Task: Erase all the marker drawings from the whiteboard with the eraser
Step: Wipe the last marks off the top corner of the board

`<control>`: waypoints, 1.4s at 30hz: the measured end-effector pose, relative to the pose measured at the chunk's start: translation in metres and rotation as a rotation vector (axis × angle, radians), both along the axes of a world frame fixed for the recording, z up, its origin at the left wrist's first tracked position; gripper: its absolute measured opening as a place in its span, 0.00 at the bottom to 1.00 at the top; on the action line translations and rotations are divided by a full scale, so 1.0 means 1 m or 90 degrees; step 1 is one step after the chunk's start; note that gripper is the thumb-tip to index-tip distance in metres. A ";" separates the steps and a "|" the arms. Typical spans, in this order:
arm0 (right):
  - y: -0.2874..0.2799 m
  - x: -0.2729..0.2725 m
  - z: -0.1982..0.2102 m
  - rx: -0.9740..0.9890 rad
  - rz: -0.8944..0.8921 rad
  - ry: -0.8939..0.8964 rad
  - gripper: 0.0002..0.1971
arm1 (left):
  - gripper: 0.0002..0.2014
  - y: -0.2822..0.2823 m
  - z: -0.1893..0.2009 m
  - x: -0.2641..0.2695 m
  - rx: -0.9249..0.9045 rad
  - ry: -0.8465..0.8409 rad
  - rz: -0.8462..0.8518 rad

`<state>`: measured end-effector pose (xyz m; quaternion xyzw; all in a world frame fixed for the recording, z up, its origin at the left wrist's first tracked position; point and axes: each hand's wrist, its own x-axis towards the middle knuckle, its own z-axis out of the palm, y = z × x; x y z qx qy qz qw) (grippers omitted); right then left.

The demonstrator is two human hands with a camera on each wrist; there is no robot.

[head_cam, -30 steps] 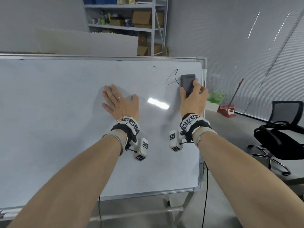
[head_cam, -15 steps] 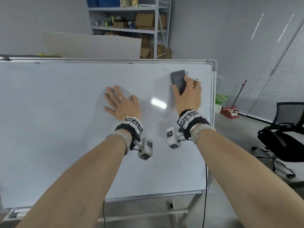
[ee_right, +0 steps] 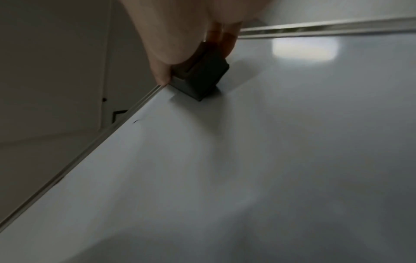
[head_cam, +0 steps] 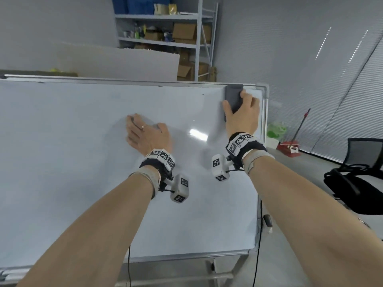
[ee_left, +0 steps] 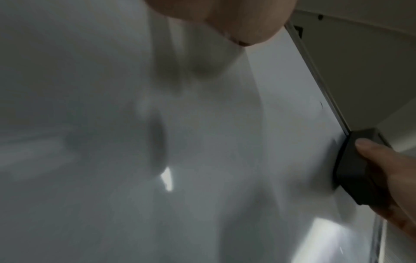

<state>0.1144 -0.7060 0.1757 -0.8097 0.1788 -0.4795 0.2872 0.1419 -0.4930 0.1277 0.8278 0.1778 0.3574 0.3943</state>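
Eraser [head_cam: 233, 97] pressed flat on whiteboard [head_cam: 72, 162], upper right of the head frame, top end touching the top rail near the corner; gripped in right hand [head_cam: 242, 114], thumb on one side, fingers curled over the other. Left hand [head_cam: 146, 134] flat, fingers straight, bracing board mid-frame. Step judged as finishing pass in the corner; small dark speck [head_cam: 202, 94] just left of eraser, so next: short leftward wipe along the rail.
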 end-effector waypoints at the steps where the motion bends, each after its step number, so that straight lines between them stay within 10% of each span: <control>1: 0.014 0.005 0.004 -0.022 0.025 0.000 0.28 | 0.36 0.009 0.002 0.002 -0.019 -0.014 0.020; 8: 0.103 0.020 -0.008 -0.246 0.216 0.065 0.30 | 0.38 0.065 -0.009 0.010 -0.017 0.070 0.003; 16: 0.041 0.008 0.012 -0.069 0.019 0.019 0.30 | 0.38 0.041 0.010 0.010 -0.040 0.062 0.017; 27: 0.111 0.033 0.022 -0.293 0.155 0.054 0.25 | 0.37 0.063 0.000 0.019 -0.009 0.075 0.008; 36: -0.007 0.008 -0.002 0.000 -0.123 0.035 0.29 | 0.36 0.035 -0.006 0.014 0.009 0.072 -0.009; 42: 0.037 0.016 0.002 -0.043 -0.028 0.017 0.29 | 0.38 0.042 -0.006 0.011 0.002 0.093 0.006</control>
